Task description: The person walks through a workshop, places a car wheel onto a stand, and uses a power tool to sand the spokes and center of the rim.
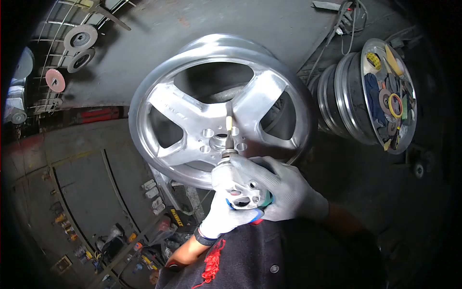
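Observation:
A bare silver alloy wheel rim [211, 111], with broad spokes and a ring of bolt holes round the hub, faces me. Both white-gloved hands hold a die grinder [240, 192] with a metal head and a bit of teal body. My left hand [224, 214] wraps its underside and left side. From the right, my right hand [293, 188] closes round it, fingers reaching over the top near the collar. The grinder's narrow shaft [230, 139], with a pale yellow band, points away from me over the hub; its dark tip overlaps the spoke face above the centre hole.
At right, stacked rims carry tape rolls [395, 105], discs and a dark cloth [373, 94]. Flap discs [80, 38] hang on a wire rack at upper left. Tools and a DeWALT-marked item [176, 217] lie low at left. Red threads [211, 262] hang at my dark clothing.

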Demonstrator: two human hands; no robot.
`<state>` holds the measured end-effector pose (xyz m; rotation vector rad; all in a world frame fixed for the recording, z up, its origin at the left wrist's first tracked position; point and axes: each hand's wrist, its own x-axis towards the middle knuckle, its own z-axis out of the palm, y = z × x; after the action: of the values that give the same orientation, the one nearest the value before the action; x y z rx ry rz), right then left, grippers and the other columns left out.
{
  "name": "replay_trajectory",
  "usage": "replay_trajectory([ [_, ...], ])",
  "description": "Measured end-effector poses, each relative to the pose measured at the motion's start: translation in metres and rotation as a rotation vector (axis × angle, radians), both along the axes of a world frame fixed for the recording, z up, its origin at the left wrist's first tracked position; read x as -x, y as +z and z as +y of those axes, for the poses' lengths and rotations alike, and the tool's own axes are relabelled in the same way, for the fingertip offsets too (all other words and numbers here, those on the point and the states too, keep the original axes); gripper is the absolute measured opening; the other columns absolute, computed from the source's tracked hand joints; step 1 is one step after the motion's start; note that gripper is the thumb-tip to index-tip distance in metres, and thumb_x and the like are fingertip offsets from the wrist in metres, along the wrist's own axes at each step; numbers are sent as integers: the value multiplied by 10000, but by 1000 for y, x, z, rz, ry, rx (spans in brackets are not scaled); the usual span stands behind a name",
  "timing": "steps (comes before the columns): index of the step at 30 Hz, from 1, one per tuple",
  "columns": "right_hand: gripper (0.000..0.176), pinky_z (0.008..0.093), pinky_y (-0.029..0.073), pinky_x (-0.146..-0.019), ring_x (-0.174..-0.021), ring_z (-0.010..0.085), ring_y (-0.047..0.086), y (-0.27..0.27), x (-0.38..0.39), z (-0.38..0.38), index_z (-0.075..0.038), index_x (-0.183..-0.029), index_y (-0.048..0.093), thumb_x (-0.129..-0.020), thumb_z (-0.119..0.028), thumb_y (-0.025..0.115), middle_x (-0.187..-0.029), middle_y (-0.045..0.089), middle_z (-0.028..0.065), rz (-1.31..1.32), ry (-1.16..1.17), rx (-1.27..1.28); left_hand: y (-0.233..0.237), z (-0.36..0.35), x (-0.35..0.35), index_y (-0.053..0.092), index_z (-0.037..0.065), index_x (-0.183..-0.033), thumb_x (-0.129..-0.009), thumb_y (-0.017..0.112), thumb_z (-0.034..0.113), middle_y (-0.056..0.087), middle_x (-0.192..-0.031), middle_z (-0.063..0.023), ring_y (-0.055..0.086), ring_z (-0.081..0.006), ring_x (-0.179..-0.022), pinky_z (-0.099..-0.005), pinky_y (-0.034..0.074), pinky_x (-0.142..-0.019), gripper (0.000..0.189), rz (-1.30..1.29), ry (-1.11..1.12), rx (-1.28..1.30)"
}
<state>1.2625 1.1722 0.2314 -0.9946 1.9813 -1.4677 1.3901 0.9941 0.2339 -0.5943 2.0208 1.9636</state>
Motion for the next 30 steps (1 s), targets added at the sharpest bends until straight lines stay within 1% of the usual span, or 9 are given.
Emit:
replay_trajectory([
  [3,926,411,560,-807,-962,338,672,-5,-1,-11,-85,-1465,440,-649,-263,841,-1165,595,179,21,-15,115,12,-2,4,629,6,-1165,-628,919,119,694,-1080,-96,674,-185,-920,-365,525,-849,621,-126,65,-115],
  [4,926,411,560,-807,-962,338,672,-5,-1,-10,-85,-1465,440,-649,-263,841,-1165,595,179,19,-15,115,15,1,7,634,13,-1156,-637,914,115,686,-1080,-93,657,-185,-984,-360,520,-871,598,-148,134,-237],
  [7,924,414,553,-824,-980,341,663,-1,0,-2,-90,-1465,442,-650,-262,840,-1169,593,181,-20,19,9,7,-1,6,637,19,-1155,-646,906,100,680,-1087,-82,641,-179,-1031,-353,515,-901,581,-105,-6,-103],
  [18,933,427,541,-858,-1023,350,645,-2,3,-14,-94,-1461,449,-633,-248,850,-1182,592,187,-10,24,116,12,-3,3,648,25,-1150,-634,919,110,694,-1050,-71,666,-187,-952,-347,522,-878,588,-104,132,-202],
  [20,928,425,543,-860,-1025,352,647,-3,0,-5,-90,-1453,458,-624,-237,850,-1188,591,188,-15,14,72,3,-1,5,648,31,-1168,-641,918,130,705,-1015,-72,675,-192,-901,-349,524,-844,600,18,-33,3],
  [23,912,422,547,-864,-1031,351,654,-1,-3,5,-76,-1429,487,-600,-209,845,-1206,589,191,30,-23,19,11,4,16,669,38,-1140,-653,913,149,704,-1003,-74,673,-195,-891,-351,521,-825,556,-49,-123,-57],
  [25,930,444,530,-862,-960,361,656,-4,-5,7,-135,-1477,446,-683,-415,840,-1130,599,206,101,-44,26,8,5,15,692,42,-1085,-661,909,149,705,-1002,-67,672,-181,-906,-345,523,-838,488,21,-93,-57],
  [29,899,438,530,-858,-945,348,656,-11,-4,-5,-143,-1478,450,-707,-410,828,-1121,601,198,91,-7,79,10,1,7,694,50,-1092,-663,907,140,709,-1029,-65,671,-169,-959,-340,525,-876,488,-71,-16,-130],
  [30,875,421,527,-898,-1034,351,640,-8,-3,-4,-111,-1450,474,-673,-307,825,-1187,588,192,39,39,38,9,1,3,686,52,-1116,-665,905,137,710,-1044,-66,669,-166,-980,-339,526,-891,508,-78,-19,-110],
])
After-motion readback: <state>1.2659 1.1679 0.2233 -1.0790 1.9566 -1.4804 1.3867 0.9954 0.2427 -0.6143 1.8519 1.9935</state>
